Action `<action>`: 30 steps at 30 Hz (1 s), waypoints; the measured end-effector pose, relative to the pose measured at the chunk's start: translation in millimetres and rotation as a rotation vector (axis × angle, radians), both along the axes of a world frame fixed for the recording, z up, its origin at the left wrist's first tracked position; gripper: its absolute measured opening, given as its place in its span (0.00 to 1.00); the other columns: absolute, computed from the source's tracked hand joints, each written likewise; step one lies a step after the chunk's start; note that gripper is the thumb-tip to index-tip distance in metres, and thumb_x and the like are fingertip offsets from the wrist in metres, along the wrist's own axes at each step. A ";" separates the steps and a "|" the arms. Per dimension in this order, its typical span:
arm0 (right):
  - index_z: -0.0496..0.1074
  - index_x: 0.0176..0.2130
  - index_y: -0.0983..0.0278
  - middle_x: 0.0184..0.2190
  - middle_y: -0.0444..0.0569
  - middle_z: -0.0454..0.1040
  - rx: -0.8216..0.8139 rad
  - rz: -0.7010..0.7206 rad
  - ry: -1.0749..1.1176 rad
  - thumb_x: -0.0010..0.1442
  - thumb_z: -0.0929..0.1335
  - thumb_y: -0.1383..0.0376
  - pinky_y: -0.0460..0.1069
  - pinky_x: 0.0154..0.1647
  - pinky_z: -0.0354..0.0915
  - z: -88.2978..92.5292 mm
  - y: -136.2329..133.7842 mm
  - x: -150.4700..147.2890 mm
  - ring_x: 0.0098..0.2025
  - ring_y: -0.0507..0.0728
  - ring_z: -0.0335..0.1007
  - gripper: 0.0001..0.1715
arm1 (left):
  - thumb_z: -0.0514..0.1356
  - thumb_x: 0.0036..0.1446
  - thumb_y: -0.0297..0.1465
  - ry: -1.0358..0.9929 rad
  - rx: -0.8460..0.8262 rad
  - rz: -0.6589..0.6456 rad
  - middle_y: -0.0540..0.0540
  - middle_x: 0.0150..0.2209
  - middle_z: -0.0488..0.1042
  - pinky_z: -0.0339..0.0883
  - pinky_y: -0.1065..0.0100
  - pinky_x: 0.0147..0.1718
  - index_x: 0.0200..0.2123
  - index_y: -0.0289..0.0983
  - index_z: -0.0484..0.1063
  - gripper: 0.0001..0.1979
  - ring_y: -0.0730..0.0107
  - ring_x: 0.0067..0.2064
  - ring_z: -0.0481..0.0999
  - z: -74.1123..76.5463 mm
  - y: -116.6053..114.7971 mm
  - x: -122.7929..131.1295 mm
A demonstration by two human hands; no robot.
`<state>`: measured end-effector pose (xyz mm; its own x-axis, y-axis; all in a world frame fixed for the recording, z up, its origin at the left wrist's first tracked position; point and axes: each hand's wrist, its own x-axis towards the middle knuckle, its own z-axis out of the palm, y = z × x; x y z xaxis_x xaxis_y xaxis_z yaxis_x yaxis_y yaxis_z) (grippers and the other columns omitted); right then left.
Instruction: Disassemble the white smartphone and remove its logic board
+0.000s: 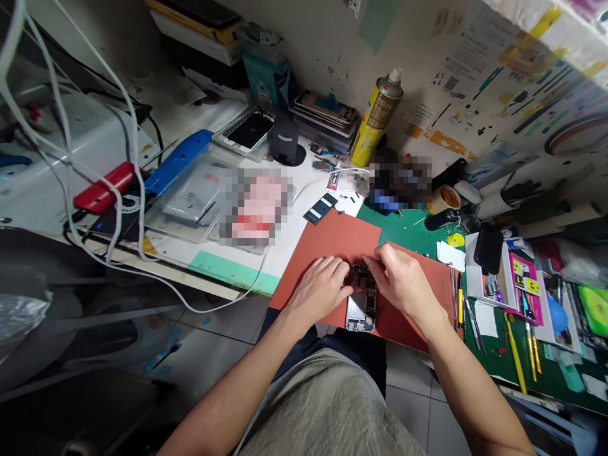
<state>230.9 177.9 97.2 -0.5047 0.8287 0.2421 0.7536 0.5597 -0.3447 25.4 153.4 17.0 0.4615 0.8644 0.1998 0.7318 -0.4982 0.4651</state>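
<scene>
As the opened phone (361,303) lies between both hands, long axis near-to-far, on the orange mat's (332,233) near edge | left hand (323,282): bent fingers at its left side | right hand (399,275): fingertips gathered at its far end | whether either pinches anything, I can't make out; neither clearly nearer

The bench (284,255) carries a reddish-brown mat (327,234) under the fingers (339,271), an opened phone (357,309) between them and a yellow spray can (373,120) well beyond.

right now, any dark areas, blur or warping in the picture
Head view: opened phone well lit, its tiniest parts indistinct; head view: lower left corner murky; head view: mosaic blocks mask two patches, one beside the yellow can; head view: edges look stretched, wide-angle style.
</scene>
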 end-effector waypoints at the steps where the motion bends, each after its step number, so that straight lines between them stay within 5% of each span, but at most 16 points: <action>1: 0.59 0.40 0.57 0.31 0.46 0.69 -0.004 0.007 -0.001 0.75 0.62 0.68 0.51 0.32 0.57 0.4 0.0 0.1 0.31 0.57 0.63 0.09 | 0.70 0.64 0.31 -0.002 0.000 -0.002 0.47 0.40 0.76 0.67 0.55 0.46 0.40 0.40 0.66 0.13 0.55 0.44 0.76 -0.1 0.1 -0.1; 30: 0.58 0.41 0.57 0.33 0.45 0.69 -0.019 -0.064 0.054 0.73 0.64 0.67 0.51 0.32 0.57 -5.2 -4.1 1.8 0.32 0.57 0.63 0.08 | 0.68 0.64 0.28 -0.051 -0.010 0.002 0.48 0.39 0.75 0.66 0.56 0.44 0.40 0.41 0.65 0.12 0.56 0.43 0.74 -1.4 0.1 -0.1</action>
<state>232.6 173.8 92.0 -0.4369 0.8637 0.2512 0.7680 0.5035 -0.3957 25.3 153.4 15.6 0.4493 0.8672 0.2146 0.7080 -0.4922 0.5065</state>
